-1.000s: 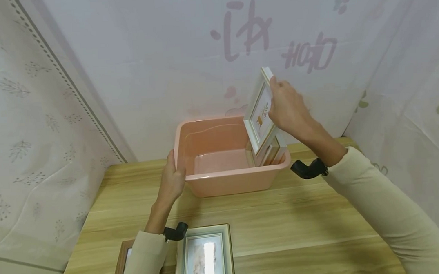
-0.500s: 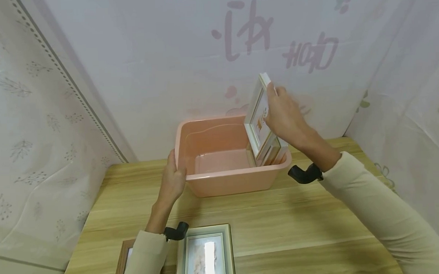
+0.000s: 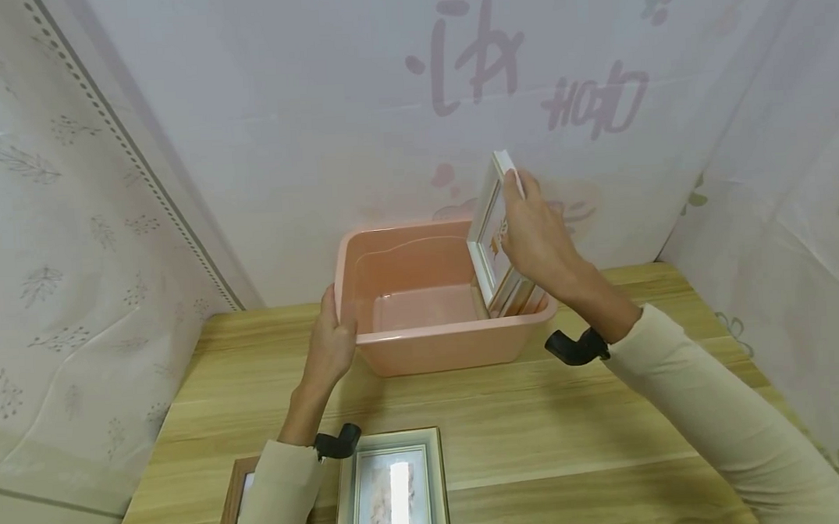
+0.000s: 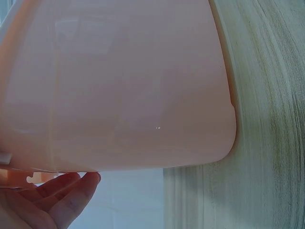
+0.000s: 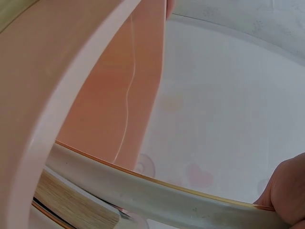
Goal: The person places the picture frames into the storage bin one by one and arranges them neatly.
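- A white frame (image 3: pixel 489 229) is being held by the curled right hand (image 3: pixel 539 237), tilted inside the pink tub (image 3: pixel 441 352), at the right end.
- The pink tub is being gripped at its left end by the curled left hand (image 3: pixel 329 344).

Head view: from above the near side, facing far and down. Widest of the three; bench (image 3: pixel 575 443), pink basin (image 3: pixel 437 351), left hand (image 3: pixel 329 346), right hand (image 3: pixel 541 237) and far wall (image 3: pixel 281 143) all in. Left wrist view: low, very close, turned on its side; faces the basin's outer side, which fills most of it. Shares basin, left hand, some bench with head view. Right wrist view: close in at basin's right end, also turned, looking across the rim. Shares basin interior, white frame (image 3: pixel 490 231), right hand with head view.
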A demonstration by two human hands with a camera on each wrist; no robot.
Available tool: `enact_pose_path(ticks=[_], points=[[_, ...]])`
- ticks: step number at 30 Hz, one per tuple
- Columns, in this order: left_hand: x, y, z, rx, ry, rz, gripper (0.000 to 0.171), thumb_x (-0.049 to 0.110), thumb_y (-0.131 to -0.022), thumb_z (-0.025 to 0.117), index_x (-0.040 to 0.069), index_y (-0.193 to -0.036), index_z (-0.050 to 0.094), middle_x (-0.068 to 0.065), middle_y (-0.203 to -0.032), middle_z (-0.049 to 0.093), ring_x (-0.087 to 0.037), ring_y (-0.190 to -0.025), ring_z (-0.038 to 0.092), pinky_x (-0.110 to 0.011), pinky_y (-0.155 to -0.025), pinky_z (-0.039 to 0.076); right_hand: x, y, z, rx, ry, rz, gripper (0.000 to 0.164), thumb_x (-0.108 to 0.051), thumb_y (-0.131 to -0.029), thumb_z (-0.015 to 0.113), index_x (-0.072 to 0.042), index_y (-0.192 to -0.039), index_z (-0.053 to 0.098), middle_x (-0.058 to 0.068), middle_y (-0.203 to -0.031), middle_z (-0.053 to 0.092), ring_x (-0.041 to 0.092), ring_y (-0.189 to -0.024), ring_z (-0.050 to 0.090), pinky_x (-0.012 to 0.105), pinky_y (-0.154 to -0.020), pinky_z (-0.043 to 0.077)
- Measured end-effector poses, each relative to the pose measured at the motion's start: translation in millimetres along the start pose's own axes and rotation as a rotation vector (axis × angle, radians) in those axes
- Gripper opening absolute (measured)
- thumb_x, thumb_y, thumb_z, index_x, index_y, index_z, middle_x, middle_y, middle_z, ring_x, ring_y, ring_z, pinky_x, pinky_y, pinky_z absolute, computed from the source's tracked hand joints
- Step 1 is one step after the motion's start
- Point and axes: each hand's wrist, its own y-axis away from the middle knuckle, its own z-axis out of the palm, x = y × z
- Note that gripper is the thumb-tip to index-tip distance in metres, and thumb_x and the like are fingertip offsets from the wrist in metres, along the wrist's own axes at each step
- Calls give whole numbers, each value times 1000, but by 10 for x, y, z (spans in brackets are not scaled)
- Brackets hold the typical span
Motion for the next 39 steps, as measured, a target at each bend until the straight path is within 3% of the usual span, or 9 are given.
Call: enact_pose_path(ticks=[5, 11, 15, 18, 23, 29, 39], points=[[-4, -10, -8, 4, -14, -6, 58, 12, -99, 40, 11, -155, 24, -18, -152, 41, -34, -137, 41, -58, -111, 33, 12, 19, 61, -9, 21, -14, 79, 6, -85, 59, 9, -153, 21, 30, -155, 25, 33, -64, 56, 40, -53, 49], [-2, -17, 2, -2, 9, 4, 58, 11, -99, 39, 11, -155, 24, -19, -149, 43, -36, -131, 46, -59, -107, 37, 101, 70, 291, 11, -13, -26, 79, 10, -82, 64, 15, -150, 23, 32, -153, 27, 46, -96, 61, 47, -71, 56], [-2, -17, 6, -2, 6, 6, 59, 10, -99, 39, 11, -155, 24, -20, -148, 44, -36, -130, 47, -59, -105, 38, 159, 85, 433, 19, -11, -31, 75, 9, -85, 61, 17, -149, 22, 34, -156, 20, 47, -124, 50, 49, -84, 55], [11, -10, -1, 2, 2, 3, 59, 11, -98, 40, 12, -155, 24, -20, -149, 43, -36, -130, 47, -59, -106, 37, 172, 81, 514, 18, 14, -41, 71, 8, -86, 58, 19, -147, 23, 35, -156, 21, 49, -141, 30, 54, -99, 47], [15, -12, 0, 1, 8, -4, 61, 10, -98, 40, 12, -156, 22, -20, -150, 41, -36, -134, 44, -59, -109, 35, 176, 104, 668, -28, 99, -17, 69, 3, -90, 60, 18, -147, 26, 33, -156, 22, 57, -142, 20, 63, -105, 37], [7, -26, 14, -8, 9, -6, 61, 11, -98, 40, 11, -156, 22, -22, -150, 41, -40, -133, 44, -60, -109, 35, 182, 138, 863, -169, 378, -36, 88, -24, -90, 72, 13, -151, 21, 30, -159, 20, 51, -147, 10, 71, -112, 16], [-33, -9, -5, -3, -3, -16, 63, 10, -97, 40, 13, -157, 22, -20, -150, 41, -36, -132, 45, -59, -108, 36, 143, 126, 904, -194, 392, -18, 93, -29, -87, 74, 11, -152, 20, 29, -159, 19, 51, -145, 17, 71, -111, 19]])
